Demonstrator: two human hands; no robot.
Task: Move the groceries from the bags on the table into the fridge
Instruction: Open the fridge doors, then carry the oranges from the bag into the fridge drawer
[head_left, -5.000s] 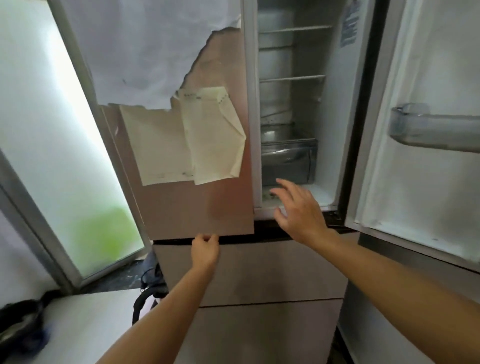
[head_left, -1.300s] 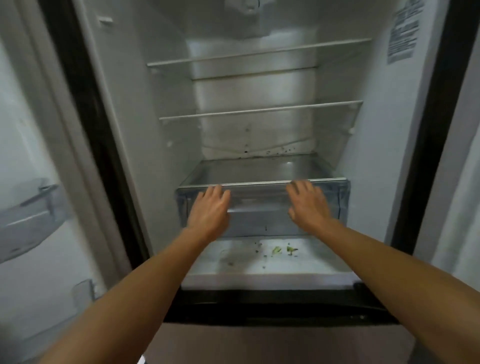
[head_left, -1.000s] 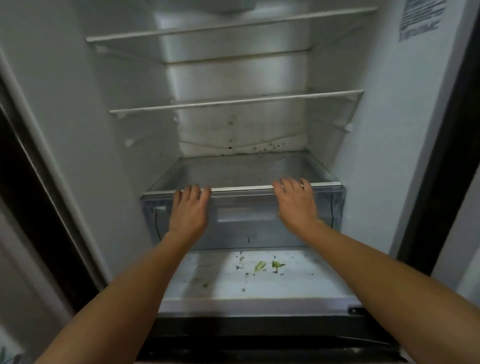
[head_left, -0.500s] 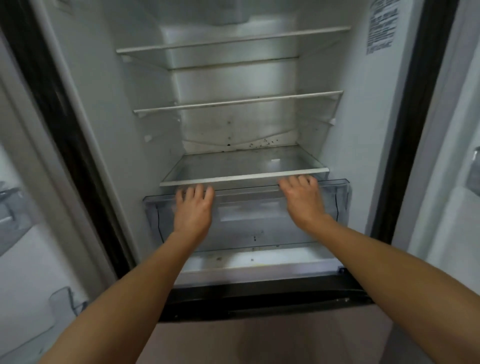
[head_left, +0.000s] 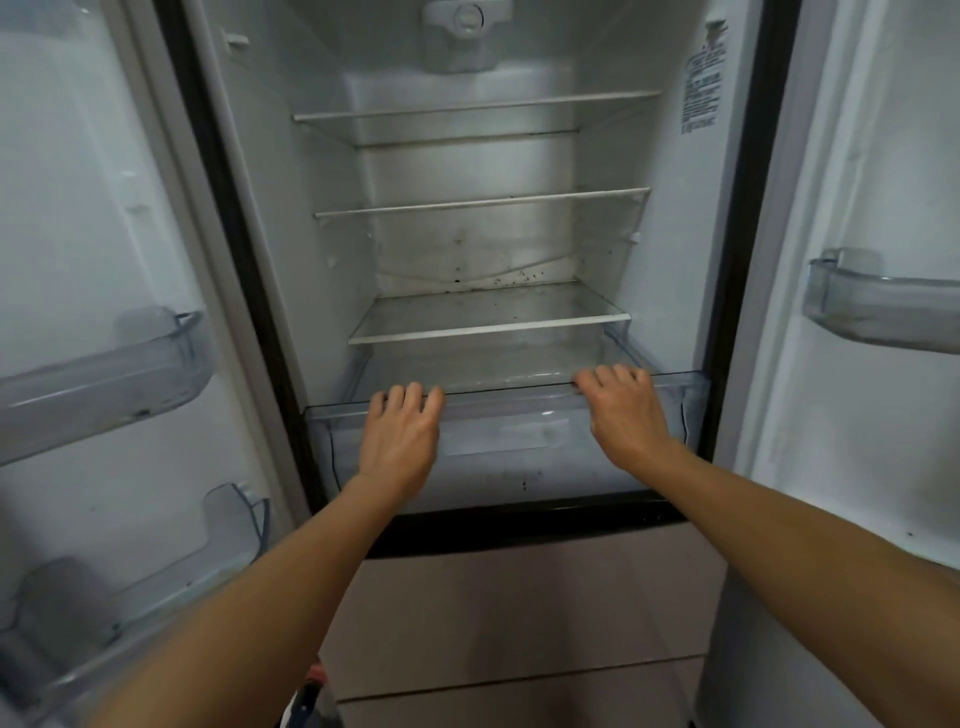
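Bins of clear plastic on the open left door: upper bin, lower bin beneath it. Next, fridge straight ahead, both doors swung wide, white-edged shelves up the back. Left grip curled over the front rim of the clear drawer at the compartment's bottom, fingertips hooked inside. Drawer jutting forward past the glass shelf above it. Right grip curled over the same rim, nearer the right corner. Printed label high on the right wall. One more clear bin, right bin, on the right door.
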